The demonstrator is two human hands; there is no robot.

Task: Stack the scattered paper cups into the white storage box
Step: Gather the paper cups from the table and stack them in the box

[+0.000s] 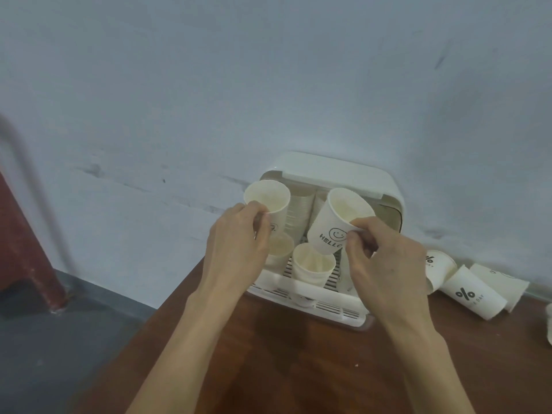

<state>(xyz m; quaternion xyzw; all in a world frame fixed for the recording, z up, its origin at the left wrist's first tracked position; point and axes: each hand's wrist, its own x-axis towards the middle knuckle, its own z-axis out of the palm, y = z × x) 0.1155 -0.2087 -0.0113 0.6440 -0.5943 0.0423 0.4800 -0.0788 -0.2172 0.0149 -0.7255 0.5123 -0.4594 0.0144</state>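
— How far has the stacking got?

— Partway, I'd say. The white box stands open on the wooden table against the wall, and inside it there is already a tall stack of cups at the back, plus two upright stacks nearer the front: one in the middle and one on the left, half hidden by the left hand.

— And the hands?

— Both are busy. The left hand pinches a cup at its rim, fingers curled on it, holding it upright above the left front stack. The right hand grips a second cup, the one with the smiley face, thumb and fingers clamped on its rim; that cup is tilted, its base pointing down toward the middle stack.

— So those two go in next?

— Most likely, each onto the stack below it (though neither has touched its stack yet).

— What is left?

— Several cups lying on their sides on the table just right of the box, touching one another. Another bit of cup shows at the far right edge, too cut off to tell how many are there.
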